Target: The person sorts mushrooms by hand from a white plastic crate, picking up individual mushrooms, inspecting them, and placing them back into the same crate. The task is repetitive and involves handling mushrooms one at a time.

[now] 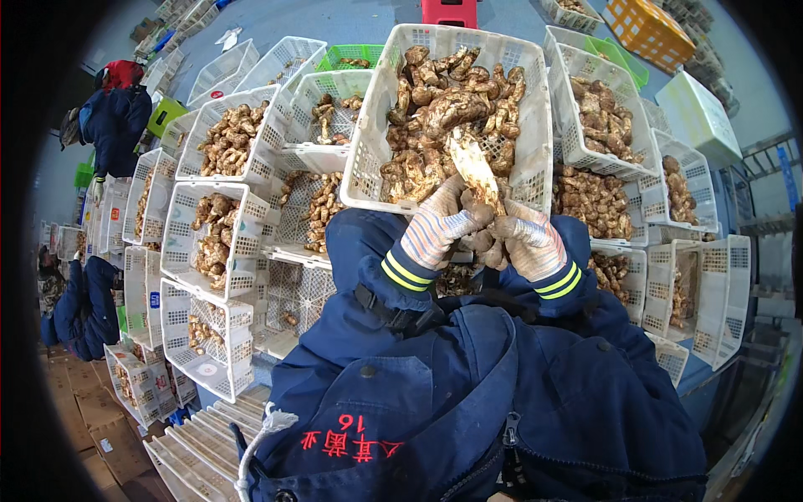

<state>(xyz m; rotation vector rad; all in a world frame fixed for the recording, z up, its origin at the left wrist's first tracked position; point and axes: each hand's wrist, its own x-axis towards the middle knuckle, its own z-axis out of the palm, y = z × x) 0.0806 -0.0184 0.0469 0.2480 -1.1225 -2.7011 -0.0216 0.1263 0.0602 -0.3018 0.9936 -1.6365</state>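
Observation:
Both gloved hands meet just past my lap, at the near rim of a white perforated plastic crate (354,182). Between them is a long mushroom (473,166), its pale, fibrous stem pointing away from me over the crate. My left hand (436,223) grips its near end from the left. From the right, my right hand (532,241) holds the same end. The striped gloves have dirty grey fingertips, which hide that part of the mushroom. Brown, matsutake-like mushrooms (455,113) lie heaped in the crate, a large one just beyond the held stem.
White crates of mushrooms stand close on my left (210,235) and right (599,119), some stacked. A white foam box (699,119) is at the far right, near an orange-and-white container (649,31). Two people in dark blue clothing (116,128) are at the left.

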